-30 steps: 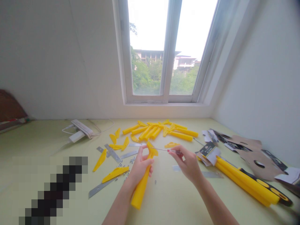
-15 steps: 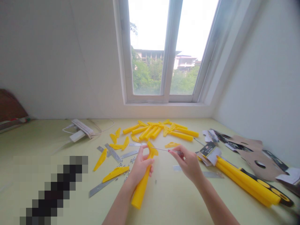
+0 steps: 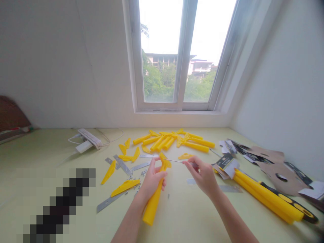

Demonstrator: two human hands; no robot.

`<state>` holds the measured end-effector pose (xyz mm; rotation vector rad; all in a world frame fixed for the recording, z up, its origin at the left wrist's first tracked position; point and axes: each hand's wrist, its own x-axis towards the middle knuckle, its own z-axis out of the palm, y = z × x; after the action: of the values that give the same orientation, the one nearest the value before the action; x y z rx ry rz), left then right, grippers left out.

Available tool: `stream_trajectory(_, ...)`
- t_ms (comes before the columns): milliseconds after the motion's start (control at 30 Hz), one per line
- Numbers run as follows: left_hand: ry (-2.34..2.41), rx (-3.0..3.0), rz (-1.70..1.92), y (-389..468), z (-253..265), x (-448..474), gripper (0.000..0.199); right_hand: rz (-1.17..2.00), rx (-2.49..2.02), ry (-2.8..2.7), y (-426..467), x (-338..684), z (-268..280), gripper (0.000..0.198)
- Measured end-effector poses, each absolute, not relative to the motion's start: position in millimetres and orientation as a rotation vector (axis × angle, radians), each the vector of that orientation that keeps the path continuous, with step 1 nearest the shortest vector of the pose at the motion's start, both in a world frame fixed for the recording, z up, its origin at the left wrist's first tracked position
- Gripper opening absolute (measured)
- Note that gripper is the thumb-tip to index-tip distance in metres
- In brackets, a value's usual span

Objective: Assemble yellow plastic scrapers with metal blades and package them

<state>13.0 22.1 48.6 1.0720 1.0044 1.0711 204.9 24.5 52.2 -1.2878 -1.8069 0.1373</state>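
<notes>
My left hand (image 3: 153, 180) is wrapped round a yellow plastic scraper handle (image 3: 152, 209), whose thick end points toward me and whose flared head rises past my fingers. In my right hand (image 3: 202, 173) is a screwdriver (image 3: 176, 161), its thin shaft pointing left with the tip at the handle's head. My fingers mostly hide the screwdriver's grip. Left of my left hand lie small metal screws or nuts (image 3: 130, 176), flat metal blades (image 3: 108, 202) and loose yellow head pieces (image 3: 125, 187).
Several more yellow handles (image 3: 162, 142) are heaped below the window. To the right lie long yellow tubes (image 3: 268, 195), scissors with black and yellow grips (image 3: 301, 209) and torn cardboard packaging (image 3: 283, 177). A white power strip (image 3: 88, 138) with cables sits back left.
Almost nothing differs. Both hands keep their grip, and the screwdriver's tip stays at the handle's head; the view has shifted very slightly.
</notes>
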Motion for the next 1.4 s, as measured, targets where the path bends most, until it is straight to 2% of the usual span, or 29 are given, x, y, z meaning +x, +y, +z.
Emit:
stream_trajectory(367,0.993,1.063,1.087,22,48,13,0.043,0.109,-1.216,-1.881,23,201,52,0.023)
stream_trajectory(667,1.001,1.078,1.094,21,48,13,0.041,0.147,-1.247,-1.904,24,204,52,0.028)
stream_trajectory(933,1.02,0.993,1.147,28,47,10,0.053,0.137,-1.223,-1.735,31,212,54,0.025)
stream_trajectory(1100,0.956,0.927,1.199,30,48,9,0.061,0.1,-1.415,-1.648,44,228,46,0.027)
stream_trajectory(1400,0.89,1.002,1.245,20,54,14,0.043,0.054,-1.604,-1.873,54,227,21,0.021)
